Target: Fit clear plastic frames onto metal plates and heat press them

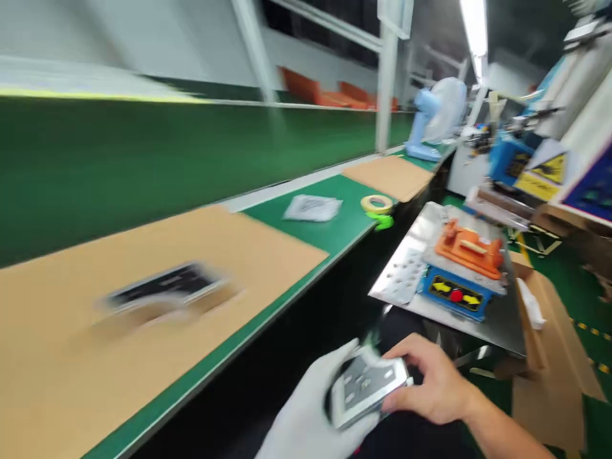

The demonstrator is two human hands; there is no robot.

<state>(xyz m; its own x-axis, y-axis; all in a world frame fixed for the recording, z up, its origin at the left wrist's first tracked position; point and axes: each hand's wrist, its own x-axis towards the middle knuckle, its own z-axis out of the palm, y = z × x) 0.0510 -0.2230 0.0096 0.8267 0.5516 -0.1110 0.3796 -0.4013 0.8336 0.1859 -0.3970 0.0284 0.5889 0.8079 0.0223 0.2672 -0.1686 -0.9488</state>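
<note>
Gloved left hand [312, 400] and bare right hand [433, 381] have fingers closed on opposite sides of the silver-framed part [367, 384], right of the surface [327, 234]; its long axis appears to run near-left to far-right.

1. Light source: overhead fluorescent tube [474, 32], upper right, overexposed white.
2. Glare: patches on metal tabletop [406, 248].
3. Shadow: deep black beneath green workbench [351, 217].
4. Motion blur: heavy, black-and-silver panel [167, 284]; lighter, handheld part [363, 386].
5. Edges: wide-angle stretching.
</note>
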